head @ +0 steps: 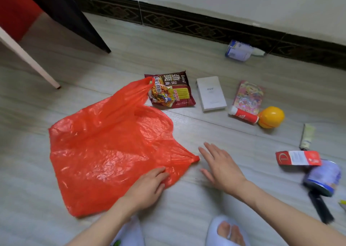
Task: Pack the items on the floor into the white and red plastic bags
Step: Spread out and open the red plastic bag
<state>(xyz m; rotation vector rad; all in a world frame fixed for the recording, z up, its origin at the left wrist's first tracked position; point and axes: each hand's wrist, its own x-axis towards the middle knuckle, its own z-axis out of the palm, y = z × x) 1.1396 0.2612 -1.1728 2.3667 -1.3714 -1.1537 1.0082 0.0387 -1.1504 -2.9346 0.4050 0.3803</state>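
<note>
A red plastic bag [104, 148] lies flat on the floor at the left. My left hand [149, 186] pinches its near right edge. My right hand [221, 167] hovers open just right of the bag's handle tip, holding nothing. Beyond the bag lie a noodle packet [172, 90], a white box [210, 94], a colourful pink packet [248, 96], a red and white tube [243, 114] and a yellow ball [271, 116]. At the right are a cream tube [307, 136], a red card box [298, 158] and a blue can [323, 178]. No white bag is in view.
Another blue and white can [238, 50] lies against the dark skirting board [187, 25]. A black table leg [74, 19] and a white leg [30, 58] stand at the far left. A black object [320, 208] lies near the blue can. My slippered feet [224, 232] are at the bottom.
</note>
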